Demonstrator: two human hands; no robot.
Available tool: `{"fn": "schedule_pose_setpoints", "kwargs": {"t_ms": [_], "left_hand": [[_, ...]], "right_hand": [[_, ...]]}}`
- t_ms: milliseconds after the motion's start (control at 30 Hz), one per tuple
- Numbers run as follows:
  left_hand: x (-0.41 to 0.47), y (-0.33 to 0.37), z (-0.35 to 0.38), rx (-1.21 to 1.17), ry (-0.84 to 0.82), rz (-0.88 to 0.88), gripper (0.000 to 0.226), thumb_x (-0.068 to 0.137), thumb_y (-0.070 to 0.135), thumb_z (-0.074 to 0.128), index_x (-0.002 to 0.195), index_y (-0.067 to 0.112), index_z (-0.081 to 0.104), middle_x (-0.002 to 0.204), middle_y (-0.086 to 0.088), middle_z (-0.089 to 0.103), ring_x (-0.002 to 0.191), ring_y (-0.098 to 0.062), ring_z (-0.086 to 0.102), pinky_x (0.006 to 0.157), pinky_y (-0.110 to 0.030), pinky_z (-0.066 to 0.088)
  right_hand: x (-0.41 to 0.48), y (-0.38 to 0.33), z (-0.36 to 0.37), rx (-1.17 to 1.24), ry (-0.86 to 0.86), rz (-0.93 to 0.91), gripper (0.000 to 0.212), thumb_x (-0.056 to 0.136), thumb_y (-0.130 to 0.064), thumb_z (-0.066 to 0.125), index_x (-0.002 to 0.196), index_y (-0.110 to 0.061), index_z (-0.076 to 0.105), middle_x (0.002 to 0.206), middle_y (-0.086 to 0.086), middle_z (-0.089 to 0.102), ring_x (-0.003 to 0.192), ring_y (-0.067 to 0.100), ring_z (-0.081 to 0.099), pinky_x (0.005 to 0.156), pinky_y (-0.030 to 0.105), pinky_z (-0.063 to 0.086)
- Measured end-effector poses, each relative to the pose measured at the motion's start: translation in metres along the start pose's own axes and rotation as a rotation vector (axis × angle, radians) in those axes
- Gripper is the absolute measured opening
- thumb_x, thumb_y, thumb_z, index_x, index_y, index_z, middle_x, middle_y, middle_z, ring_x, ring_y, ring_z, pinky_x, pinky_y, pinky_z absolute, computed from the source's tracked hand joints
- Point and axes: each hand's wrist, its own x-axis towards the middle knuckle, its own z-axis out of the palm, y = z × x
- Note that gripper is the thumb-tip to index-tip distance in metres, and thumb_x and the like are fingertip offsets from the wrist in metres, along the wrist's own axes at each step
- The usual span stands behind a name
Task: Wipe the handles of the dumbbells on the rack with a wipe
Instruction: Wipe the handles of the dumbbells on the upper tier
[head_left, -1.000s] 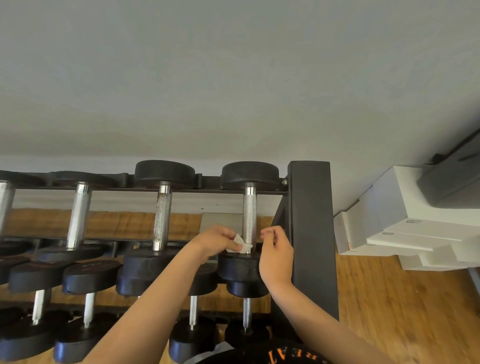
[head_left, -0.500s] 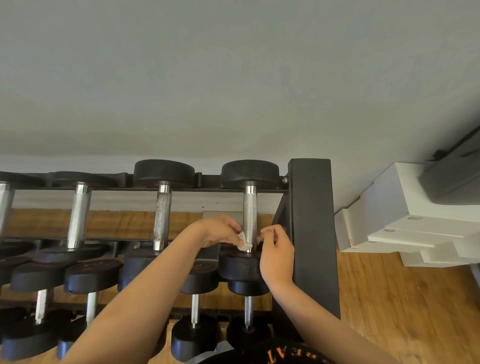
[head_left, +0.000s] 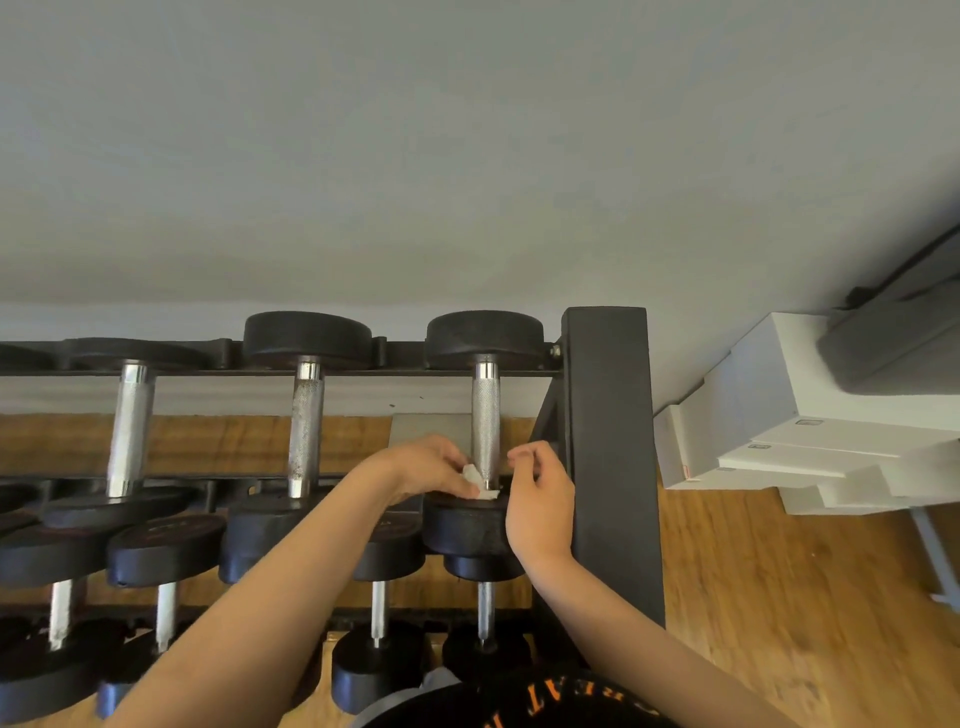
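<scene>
Low down, left hand (head_left: 426, 470) pinches wipe (head_left: 475, 480) against handle (head_left: 485, 421), right hand (head_left: 540, 501) just beside.

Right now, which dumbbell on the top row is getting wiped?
The rightmost dumbbell, next to the black upright: the left hand holds a white wipe against its handle. No hand touches the others.

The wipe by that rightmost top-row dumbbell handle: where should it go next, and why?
Probably slide it up the handle. The left hand pinches the wipe against the handle's lowest end, just above the near weight head, and the knurled length above it is uncovered, so most of the handle likely remains to be wiped.
</scene>
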Motion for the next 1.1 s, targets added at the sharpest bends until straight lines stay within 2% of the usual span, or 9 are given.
{"fn": "schedule_pose_setpoints", "kwargs": {"t_ms": [100,167,233,333,500,667,800,967,1100], "left_hand": [[0.004,0.003,-0.008,-0.221,0.080,0.011,0.044,0.084,0.010,0.073,0.126,0.010,0.061,0.114,-0.001,0.066,0.105,-0.013,0.063,0.090,-0.025,0.052],[0.007,0.000,-0.013,-0.433,0.128,0.017,0.050,0.082,0.005,0.073,0.130,0.008,0.058,0.124,-0.007,0.064,0.112,-0.017,0.062,0.095,-0.028,0.052],[0.008,-0.003,-0.014,-0.430,0.050,-0.005,0.046,0.083,0.006,0.073,0.127,0.005,0.061,0.124,-0.010,0.066,0.115,-0.021,0.063,0.105,-0.035,0.048],[0.008,-0.003,-0.015,-0.277,-0.062,0.001,0.034,0.085,0.008,0.072,0.118,0.004,0.067,0.118,-0.010,0.070,0.112,-0.021,0.066,0.105,-0.037,0.049],[0.009,-0.005,-0.017,-0.409,0.100,0.057,0.043,0.083,0.004,0.073,0.124,0.003,0.063,0.122,-0.013,0.067,0.111,-0.020,0.066,0.104,-0.039,0.050],[0.004,-0.015,-0.002,-0.179,-0.029,0.106,0.024,0.083,0.013,0.074,0.107,0.013,0.073,0.109,-0.005,0.074,0.107,-0.021,0.067,0.102,-0.041,0.050],[0.004,-0.011,-0.005,-0.452,0.157,0.153,0.025,0.085,0.006,0.071,0.110,0.011,0.071,0.110,-0.007,0.073,0.108,-0.021,0.067,0.106,-0.043,0.047],[0.003,-0.006,-0.007,-0.191,0.012,0.143,0.028,0.085,0.013,0.073,0.112,0.008,0.071,0.112,-0.006,0.072,0.108,-0.021,0.067,0.103,-0.039,0.050],[0.007,-0.011,-0.003,-0.529,0.203,0.151,0.034,0.086,0.006,0.070,0.120,0.007,0.067,0.118,-0.008,0.070,0.114,-0.021,0.065,0.109,-0.043,0.045]], "right_hand": [[0.000,0.001,-0.001,0.006,-0.016,0.004,0.022,0.100,-0.019,0.045,0.086,-0.015,0.061,0.085,-0.001,0.062,0.083,0.010,0.058,0.073,0.019,0.044],[0.002,0.001,0.000,0.002,-0.016,0.010,0.022,0.100,-0.020,0.044,0.086,-0.016,0.060,0.085,-0.001,0.062,0.083,0.010,0.059,0.073,0.022,0.046],[0.003,0.001,0.000,0.000,-0.011,0.010,0.021,0.100,-0.019,0.045,0.086,-0.017,0.060,0.085,-0.002,0.062,0.083,0.010,0.059,0.073,0.022,0.046],[0.001,0.003,-0.001,-0.003,-0.015,0.010,0.021,0.100,-0.018,0.045,0.086,-0.019,0.060,0.085,-0.003,0.061,0.084,0.009,0.058,0.075,0.023,0.047],[0.003,0.001,0.000,0.002,-0.012,0.006,0.022,0.100,-0.019,0.045,0.084,-0.020,0.060,0.084,-0.003,0.062,0.083,0.008,0.059,0.076,0.024,0.048],[0.002,0.004,-0.001,-0.015,-0.006,-0.005,0.021,0.100,-0.018,0.045,0.085,-0.019,0.060,0.084,-0.003,0.062,0.084,0.010,0.059,0.078,0.028,0.049],[0.004,0.003,0.001,-0.014,-0.010,-0.001,0.022,0.100,-0.019,0.045,0.085,-0.019,0.060,0.084,-0.004,0.063,0.084,0.009,0.059,0.078,0.028,0.050],[0.002,0.005,0.000,-0.011,-0.005,0.004,0.022,0.100,-0.019,0.045,0.084,-0.019,0.060,0.083,-0.003,0.062,0.084,0.011,0.059,0.077,0.028,0.050],[0.003,0.002,0.000,0.003,-0.011,0.009,0.021,0.101,-0.018,0.045,0.086,-0.017,0.060,0.084,-0.003,0.063,0.084,0.009,0.059,0.075,0.023,0.048]]}}
